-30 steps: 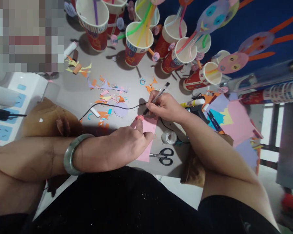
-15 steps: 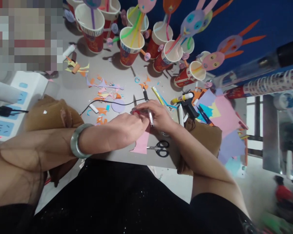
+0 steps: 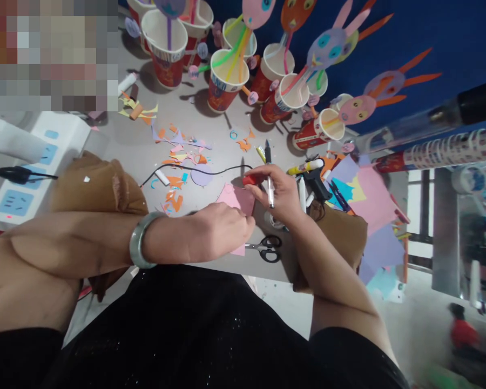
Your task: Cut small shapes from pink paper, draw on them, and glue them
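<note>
My right hand (image 3: 282, 190) is closed around a clear-barrelled pen (image 3: 271, 186), which stands with its dark end pointing away from me. Between the thumb and fingertips of the same hand is a small red cap-like piece (image 3: 249, 179). Pink paper (image 3: 238, 196) lies on the table below it. My left hand (image 3: 210, 231) has its fingers curled down on this paper, covering its middle; the fingertips are partly hidden. Black-handled scissors (image 3: 269, 249) lie right of the paper's near end, blades toward it.
Paper cups with straw-and-paper animal figures (image 3: 229, 81) line the back. Colored paper scraps (image 3: 178, 156), a purple paper disc (image 3: 201, 174) and a black cord (image 3: 210, 173) lie left. A glue gun (image 3: 318, 186) and paper sheets (image 3: 372, 200) are right; a power strip (image 3: 36, 162) is far left.
My hands have parted: the right, with pen and red piece, has lifted off to the right; the left has come down nearer me onto the pink paper. More of the paper now shows.
</note>
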A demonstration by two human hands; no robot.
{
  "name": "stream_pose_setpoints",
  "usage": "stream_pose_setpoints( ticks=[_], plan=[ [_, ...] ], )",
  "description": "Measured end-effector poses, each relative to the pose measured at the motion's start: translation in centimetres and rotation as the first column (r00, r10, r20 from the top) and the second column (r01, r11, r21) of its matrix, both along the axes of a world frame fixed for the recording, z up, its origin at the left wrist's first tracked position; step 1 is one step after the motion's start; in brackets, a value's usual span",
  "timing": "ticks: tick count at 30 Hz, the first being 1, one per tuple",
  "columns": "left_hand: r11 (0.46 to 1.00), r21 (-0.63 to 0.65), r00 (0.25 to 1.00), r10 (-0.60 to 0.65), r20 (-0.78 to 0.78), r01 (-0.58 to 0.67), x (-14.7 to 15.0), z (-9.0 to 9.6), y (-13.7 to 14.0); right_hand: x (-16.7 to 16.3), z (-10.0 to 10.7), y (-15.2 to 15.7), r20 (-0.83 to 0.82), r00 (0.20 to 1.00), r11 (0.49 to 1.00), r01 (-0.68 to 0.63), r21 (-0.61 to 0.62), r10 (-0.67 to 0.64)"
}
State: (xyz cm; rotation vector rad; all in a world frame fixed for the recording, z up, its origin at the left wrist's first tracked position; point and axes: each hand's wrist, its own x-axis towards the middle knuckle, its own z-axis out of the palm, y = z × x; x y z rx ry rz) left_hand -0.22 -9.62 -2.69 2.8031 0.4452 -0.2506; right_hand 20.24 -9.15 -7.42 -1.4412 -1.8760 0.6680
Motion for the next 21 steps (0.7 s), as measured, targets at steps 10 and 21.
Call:
stream_pose_setpoints(
  ticks=[10, 21],
  plan=[
    [0.983, 0.179, 0.99, 0.056, -0.13, -0.032, 0.4, -1.2, -1.7, -0.3, -1.5, -1.0, 0.136, 0.981, 0.989, -0.146, 0.021, 0.141],
    [0.994, 0.036, 0.962, 0.107, -0.251, -0.101, 1.0, -1.3, -1.7, 0.0, -1.9, -1.1, 0.162, 0.972, 0.984, -0.175, 0.014, 0.171]
  ],
)
